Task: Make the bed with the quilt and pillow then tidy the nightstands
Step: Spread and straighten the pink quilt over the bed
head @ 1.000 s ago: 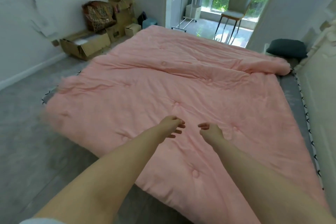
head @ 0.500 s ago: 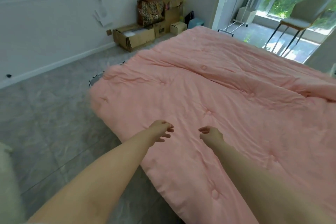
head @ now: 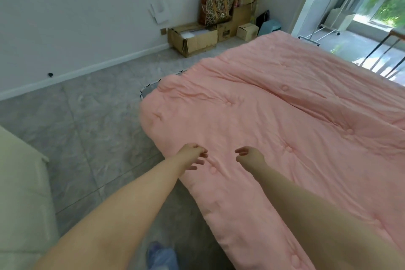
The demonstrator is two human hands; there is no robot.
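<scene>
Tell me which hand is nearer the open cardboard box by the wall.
Left. The left hand hovers at the quilt's floor-side edge, on the side of the cardboard box. The right hand is further in over the quilt, away from it.

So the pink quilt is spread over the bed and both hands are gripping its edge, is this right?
Not quite. The head view shows the pink tufted quilt spread over the bed, but the left hand and right hand hold nothing, fingers loosely curled.

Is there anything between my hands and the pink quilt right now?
Nothing visible. The left hand and right hand hover loosely curled right over the near edge of the pink quilt, holding nothing.
</scene>
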